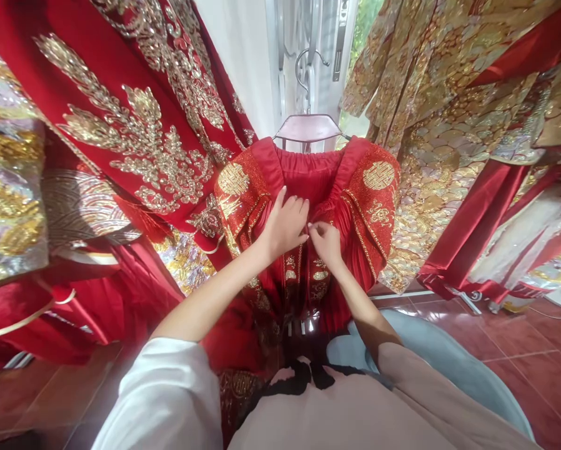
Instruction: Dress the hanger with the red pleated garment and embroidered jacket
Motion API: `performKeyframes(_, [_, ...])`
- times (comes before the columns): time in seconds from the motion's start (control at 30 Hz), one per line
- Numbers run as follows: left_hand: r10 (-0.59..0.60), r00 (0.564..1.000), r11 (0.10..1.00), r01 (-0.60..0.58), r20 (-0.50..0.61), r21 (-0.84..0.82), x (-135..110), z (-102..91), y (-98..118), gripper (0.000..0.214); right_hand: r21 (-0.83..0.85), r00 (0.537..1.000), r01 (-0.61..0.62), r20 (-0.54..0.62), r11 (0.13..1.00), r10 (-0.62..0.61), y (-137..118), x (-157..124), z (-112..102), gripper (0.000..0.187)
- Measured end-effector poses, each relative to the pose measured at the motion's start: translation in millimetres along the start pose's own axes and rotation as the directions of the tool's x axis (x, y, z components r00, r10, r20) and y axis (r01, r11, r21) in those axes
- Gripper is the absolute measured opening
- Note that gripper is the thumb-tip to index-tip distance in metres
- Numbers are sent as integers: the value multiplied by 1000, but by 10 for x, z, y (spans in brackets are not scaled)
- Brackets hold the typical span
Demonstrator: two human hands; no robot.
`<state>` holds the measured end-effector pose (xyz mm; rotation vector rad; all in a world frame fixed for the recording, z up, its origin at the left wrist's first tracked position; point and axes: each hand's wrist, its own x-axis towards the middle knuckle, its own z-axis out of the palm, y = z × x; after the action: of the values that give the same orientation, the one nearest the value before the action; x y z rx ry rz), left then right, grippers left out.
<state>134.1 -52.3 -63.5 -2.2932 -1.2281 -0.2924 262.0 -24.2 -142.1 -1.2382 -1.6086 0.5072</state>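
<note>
A red embroidered garment (pixel 380 215) with gathered cloth and gold round emblems hangs from a pale pink hanger (pixel 307 128) in front of me. My left hand (pixel 287 224) lies over the front of it, index finger pointing up, the other fingers bent toward the thumb at the cloth. Just right of it, my right hand (pixel 326 244) pinches the garment's front edge between thumb and fingertips. The fingertips of both hands are close together, and what exactly lies between them is too small to make out. Gold knot fastenings (pixel 320 275) show below the right hand.
A red gown (pixel 107 81) with gold beading hangs at the left. Gold sequined garments (pixel 430 137) hang at the right, with red satin cloth (pixel 480 212) beside them. A light blue rounded piece of furniture (pixel 449 356) stands on the red tiled floor (pixel 543 369).
</note>
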Motion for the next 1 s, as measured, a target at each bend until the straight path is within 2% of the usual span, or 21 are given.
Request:
performKeyframes(0.07, [-48, 996, 998, 45, 72, 43, 85, 61, -33, 30, -153, 990, -30, -144, 988, 7, -32, -80, -36, 23])
performKeyframes(0.13, [-45, 994, 999, 42, 98, 33, 96, 103, -64, 17, -212, 951, -2, -303, 977, -63, -55, -181, -71, 20])
performKeyframes(0.2, [-15, 995, 1000, 17, 101, -11, 73, 119, -106, 19, -202, 931, 87, -332, 976, -151, -74, -265, -77, 17])
performKeyframes(0.27, [28, 993, 996, -18, 112, -85, 46, 116, -157, 24, -172, 955, 147, -230, 974, -185, -89, -307, -42, 15])
performKeyframes(0.33, [55, 992, 988, -38, 111, -150, 30, 108, -202, 28, -128, 979, 139, -132, 982, -156, -95, -307, 19, 19])
performKeyframes(0.5, [60, 994, 965, -33, 95, -259, 1, 98, -238, 28, 122, 992, 77, -108, 990, -64, -95, -248, 90, 26])
performKeyframes(0.63, [57, 994, 942, -23, 92, -335, -62, 44, -233, 27, 454, 1000, -29, 11, 891, 27, -97, -192, 20, 24])
performKeyframes(0.7, [36, 998, 934, -12, 60, -357, -121, -17, -233, 26, 528, 994, -101, 84, 843, 67, -42, -181, 24, 26])
performKeyframes(0.83, [-44, 998, 945, 29, -37, -327, -307, -154, -276, 28, 412, 944, -295, 268, 862, 194, 261, -357, 207, 27])
performKeyframes(0.93, [-84, 995, 951, 64, -54, -302, -480, -214, -348, 27, 305, 911, -333, 347, 892, 222, 556, -630, 296, 23])
performKeyframes(1.0, [-49, 998, 929, 34, -33, -369, -572, -247, -392, 26, 263, 891, -332, 402, 906, 210, 686, -748, 189, 23])
